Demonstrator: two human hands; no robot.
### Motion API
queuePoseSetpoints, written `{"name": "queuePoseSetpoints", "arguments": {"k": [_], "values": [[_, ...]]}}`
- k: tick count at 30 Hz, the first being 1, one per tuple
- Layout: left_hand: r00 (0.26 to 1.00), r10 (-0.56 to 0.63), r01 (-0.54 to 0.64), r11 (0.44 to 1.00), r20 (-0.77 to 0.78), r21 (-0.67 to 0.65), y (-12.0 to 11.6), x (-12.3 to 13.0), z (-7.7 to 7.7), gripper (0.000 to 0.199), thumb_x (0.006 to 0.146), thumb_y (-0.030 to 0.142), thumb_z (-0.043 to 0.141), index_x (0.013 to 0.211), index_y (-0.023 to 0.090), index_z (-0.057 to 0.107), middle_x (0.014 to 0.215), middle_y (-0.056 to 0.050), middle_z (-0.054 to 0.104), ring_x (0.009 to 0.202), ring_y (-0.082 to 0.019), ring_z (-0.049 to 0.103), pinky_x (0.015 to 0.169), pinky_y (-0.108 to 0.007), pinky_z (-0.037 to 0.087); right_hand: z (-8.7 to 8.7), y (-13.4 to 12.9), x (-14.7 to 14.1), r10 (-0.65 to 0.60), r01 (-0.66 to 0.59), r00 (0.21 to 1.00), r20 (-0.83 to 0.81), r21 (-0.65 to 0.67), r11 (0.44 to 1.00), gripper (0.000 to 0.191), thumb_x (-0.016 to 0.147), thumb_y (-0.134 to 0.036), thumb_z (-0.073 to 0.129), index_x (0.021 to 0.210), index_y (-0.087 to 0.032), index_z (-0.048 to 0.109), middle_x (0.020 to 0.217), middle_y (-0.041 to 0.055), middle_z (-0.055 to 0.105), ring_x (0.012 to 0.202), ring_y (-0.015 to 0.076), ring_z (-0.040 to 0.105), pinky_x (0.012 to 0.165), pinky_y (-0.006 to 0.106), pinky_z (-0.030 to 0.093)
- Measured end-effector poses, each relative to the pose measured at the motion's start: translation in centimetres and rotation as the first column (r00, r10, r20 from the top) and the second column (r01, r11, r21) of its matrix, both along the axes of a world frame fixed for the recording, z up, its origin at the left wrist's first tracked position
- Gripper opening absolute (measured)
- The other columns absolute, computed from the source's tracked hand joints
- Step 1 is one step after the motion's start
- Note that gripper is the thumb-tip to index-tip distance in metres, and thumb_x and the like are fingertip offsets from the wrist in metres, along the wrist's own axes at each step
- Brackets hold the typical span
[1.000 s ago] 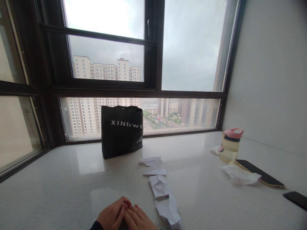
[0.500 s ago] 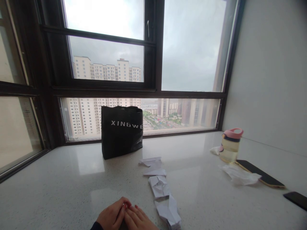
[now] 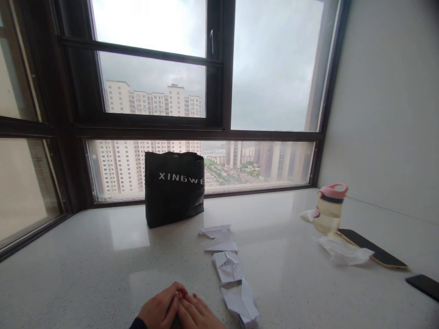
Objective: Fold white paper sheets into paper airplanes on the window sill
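Note:
At the bottom edge of the view, my left hand [image 3: 159, 307] rests low over the white counter with its fingers curled inward. My right hand [image 3: 199, 313] lies against it, fingers stretched out side by side, and the fingertips of the two hands meet. Nothing shows between them, though the palms are hidden. Just right of my right hand lies a stack of folded white paper [image 3: 242, 304], apart from it. Behind that is another folded paper stack [image 3: 228, 267], then a pointed paper piece [image 3: 222, 247] and a further folded paper piece [image 3: 217, 230].
A black bag [image 3: 174, 192] with white lettering stands by the window. On the right are a pink-lidded bottle [image 3: 329, 212] with pale liquid, a crumpled clear wrapper [image 3: 345, 252], a dark phone [image 3: 373, 249] and another black object [image 3: 423, 285]. A wall [image 3: 384, 114] bounds the right side.

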State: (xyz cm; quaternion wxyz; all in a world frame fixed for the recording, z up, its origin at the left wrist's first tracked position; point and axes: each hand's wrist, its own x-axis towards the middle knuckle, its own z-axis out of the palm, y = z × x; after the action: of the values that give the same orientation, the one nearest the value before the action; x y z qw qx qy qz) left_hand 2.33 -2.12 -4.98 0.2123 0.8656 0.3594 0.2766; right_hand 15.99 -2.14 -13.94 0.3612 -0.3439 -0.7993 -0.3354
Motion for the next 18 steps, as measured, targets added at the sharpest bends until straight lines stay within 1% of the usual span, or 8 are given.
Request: {"name": "queuePoseSetpoints", "arguments": {"k": [3, 7, 13, 18], "values": [[1.0, 0.005, -0.005, 1.0, -0.001, 0.003, -0.01, 0.01, 0.02, 0.024, 0.08, 0.029, 0.024, 0.082, 0.023, 0.048, 0.074, 0.001, 0.062, 0.068, -0.012, 0.058, 0.064, -0.018, 0.043, -0.05, -0.1, 0.02, 0.0, 0.0, 1.0, -0.004, 0.003, 1.0, 0.029, 0.087, -0.028, 0.026, 0.103, -0.014, 0.046, 0.083, 0.0045, 0.067, 0.075, 0.0146, 0.061, 0.063, 0.022, 0.048], [1.0, 0.005, -0.005, 1.0, 0.005, 0.006, -0.05, 0.02, 0.01, 0.024, 0.08, 0.03, 0.025, 0.081, 0.024, 0.048, 0.074, 0.001, 0.062, 0.068, -0.012, 0.058, 0.064, -0.018, 0.043, 0.03, -0.23, -0.1, 0.008, -0.004, 0.997, -0.075, 0.055, 0.998, 0.03, 0.088, -0.027, 0.022, 0.101, -0.015, 0.047, 0.082, 0.0026, 0.067, 0.074, 0.0136, 0.062, 0.061, 0.021, 0.048], [1.0, 0.007, -0.007, 1.0, 0.004, 0.005, -0.03, -0.01, -0.05, 0.024, 0.079, 0.03, 0.025, 0.082, 0.023, 0.048, 0.075, 0.0, 0.062, 0.069, -0.013, 0.058, 0.065, -0.018, 0.044, -0.33, 0.17, -0.07, -0.006, 0.007, 1.0, 0.018, -0.02, 1.0, 0.028, 0.086, -0.03, 0.029, 0.102, -0.015, 0.046, 0.084, 0.0044, 0.067, 0.074, 0.0146, 0.062, 0.064, 0.022, 0.048], [1.0, 0.004, -0.004, 1.0, 0.0, 0.004, 0.1, -0.03, -0.14, 0.025, 0.08, 0.03, 0.024, 0.081, 0.023, 0.048, 0.075, 0.0, 0.062, 0.068, -0.013, 0.058, 0.065, -0.018, 0.044, -0.04, 0.04, -0.07, 0.009, -0.009, 1.0, -0.024, 0.024, 1.0, 0.029, 0.087, -0.028, 0.025, 0.1, -0.015, 0.048, 0.081, 0.0043, 0.067, 0.073, 0.0147, 0.062, 0.063, 0.022, 0.048]]}}
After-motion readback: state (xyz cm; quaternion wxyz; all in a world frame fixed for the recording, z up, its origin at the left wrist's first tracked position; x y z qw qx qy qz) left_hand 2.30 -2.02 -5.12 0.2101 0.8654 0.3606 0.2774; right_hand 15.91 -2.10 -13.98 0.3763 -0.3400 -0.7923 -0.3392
